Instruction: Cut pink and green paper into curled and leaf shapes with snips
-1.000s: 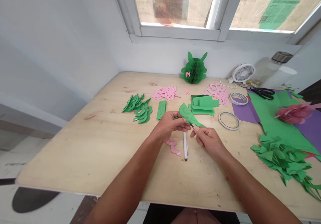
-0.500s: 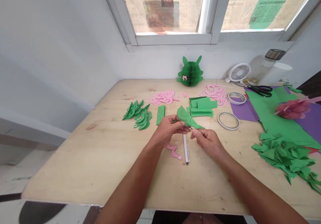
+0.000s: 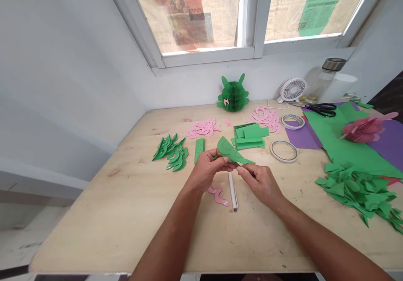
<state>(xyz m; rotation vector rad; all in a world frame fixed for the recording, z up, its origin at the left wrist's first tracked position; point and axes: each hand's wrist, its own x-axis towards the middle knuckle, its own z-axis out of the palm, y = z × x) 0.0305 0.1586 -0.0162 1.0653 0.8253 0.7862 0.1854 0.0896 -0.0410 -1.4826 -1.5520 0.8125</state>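
My left hand (image 3: pixel 209 165) pinches a piece of green paper (image 3: pixel 229 150) that has a rounded left end, a narrow right tip and drawn curved lines. At its lower right edge, my right hand (image 3: pixel 260 182) is closed; its thumb and fingers meet near the paper's tip, and I cannot make out whether it grips the paper itself. Under the hands lie a white pen (image 3: pixel 232 191) and a pink wavy paper cutout (image 3: pixel 218 197). Left of my left hand is a green paper strip (image 3: pixel 199 150) with drawn lines.
Green cutouts (image 3: pixel 178 154) lie left, pink cutouts (image 3: pixel 203 128) behind them. Folded green papers (image 3: pixel 252 136), two tape rolls (image 3: pixel 283 151), scissors (image 3: pixel 320 109) and green scraps (image 3: pixel 355 186) are on the right. A green paper figure (image 3: pixel 233 95), fan (image 3: pixel 292 90) and bottle (image 3: pixel 324 79) stand at the back.
The camera view has shifted slightly, so the table appears tilted differently. Both hands stay at the green paper, with the right hand's fingers a little closer to its lower edge.
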